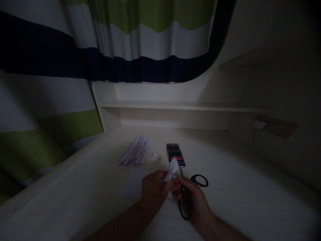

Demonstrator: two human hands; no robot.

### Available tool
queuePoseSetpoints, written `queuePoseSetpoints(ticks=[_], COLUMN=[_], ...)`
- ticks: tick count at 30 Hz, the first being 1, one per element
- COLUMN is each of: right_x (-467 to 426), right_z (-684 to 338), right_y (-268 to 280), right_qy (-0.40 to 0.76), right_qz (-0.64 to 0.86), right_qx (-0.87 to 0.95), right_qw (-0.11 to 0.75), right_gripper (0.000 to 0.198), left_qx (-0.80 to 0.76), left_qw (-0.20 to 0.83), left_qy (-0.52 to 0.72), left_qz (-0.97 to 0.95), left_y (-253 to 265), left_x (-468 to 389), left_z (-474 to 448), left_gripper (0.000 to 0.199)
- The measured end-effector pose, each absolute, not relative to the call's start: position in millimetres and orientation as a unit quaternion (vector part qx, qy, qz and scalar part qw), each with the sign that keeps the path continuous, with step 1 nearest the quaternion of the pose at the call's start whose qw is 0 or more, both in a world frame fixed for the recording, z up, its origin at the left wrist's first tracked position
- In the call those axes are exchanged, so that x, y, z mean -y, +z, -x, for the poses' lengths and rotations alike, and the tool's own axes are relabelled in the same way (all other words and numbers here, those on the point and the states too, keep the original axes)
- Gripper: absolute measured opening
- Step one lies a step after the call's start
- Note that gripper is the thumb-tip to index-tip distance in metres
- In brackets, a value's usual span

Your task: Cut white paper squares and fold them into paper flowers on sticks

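Note:
My left hand (154, 189), with a ring on one finger, pinches a small curled piece of white paper (173, 166). Close against it, my right hand (197, 199) grips a pair of scissors (184, 212) with black handles. One blade points away from me beside the paper. A second black loop, apparently the other handle, sticks out to the right behind my right hand, so the blades look spread apart. The fingertips of both hands nearly meet at the paper. Partly under my left hand lies a flat white sheet (134, 182).
A bundle of thin paper sticks (135, 150) lies to the left on the white desk (238, 187). Beside it is a small heap of white bits (155, 156). A phone (174, 150) lies just beyond my hands. A shelf (175, 105) and a curtain (155, 43) are behind; a plugged charger (259, 124) is at right.

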State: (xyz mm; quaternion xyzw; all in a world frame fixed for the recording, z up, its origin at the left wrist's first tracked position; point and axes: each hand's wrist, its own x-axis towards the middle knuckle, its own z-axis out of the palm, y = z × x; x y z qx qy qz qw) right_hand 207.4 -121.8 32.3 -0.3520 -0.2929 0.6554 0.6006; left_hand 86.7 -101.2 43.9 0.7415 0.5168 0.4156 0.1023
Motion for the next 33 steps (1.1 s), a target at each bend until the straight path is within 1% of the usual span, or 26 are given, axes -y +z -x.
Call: queuePoseSetpoints(ticks=[2,5,7,9,11,13,18,22,25,27,29,33], right_x=[121,121,122,122,122,122,121,118,117,118,118,117], right_z=[-207,-206,-205,-205,-206,-208,-212,-220,-225,-225,-222,-215], right_y=[31,32,34,35,36,36,34,33,36,36,35,31], right_qy=[0.705,0.740,0.747,0.754,0.752,0.726,0.570,0.434,0.383,0.382,0.408,0.530], right_qz=[0.337,0.301,0.283,0.276,0.282,0.304,0.382,0.430,0.421,0.422,0.427,0.412], right_qx=[0.212,0.129,0.101,0.087,0.095,0.156,0.403,0.540,0.614,0.617,0.581,0.446], right_qw=[0.587,0.587,0.593,0.590,0.588,0.597,0.606,0.579,0.547,0.543,0.559,0.591], right_gripper=[0.015,0.009,0.008,0.009,0.008,0.009,0.030,0.029,0.028,0.028,0.029,0.032], left_qx=[-0.480,-0.390,-0.343,-0.326,-0.338,-0.382,-0.525,-0.560,-0.566,-0.568,-0.567,-0.555], left_qw=[0.030,-0.082,-0.125,-0.135,-0.119,-0.068,0.101,0.160,0.182,0.184,0.178,0.169], left_qy=[0.439,0.495,0.506,0.498,0.490,0.475,0.417,0.417,0.416,0.413,0.405,0.402], left_qz=[-0.758,-0.772,-0.781,-0.792,-0.795,-0.790,-0.735,-0.698,-0.688,-0.688,-0.694,-0.708], left_y=[41,37,37,38,39,40,45,47,46,45,44,41], left_x=[99,95,94,94,95,96,101,100,99,99,98,96], left_z=[-86,-85,-84,-83,-83,-84,-86,-88,-88,-88,-88,-87], left_gripper=[0.012,0.009,0.008,0.009,0.009,0.009,0.007,0.013,0.015,0.014,0.013,0.010])
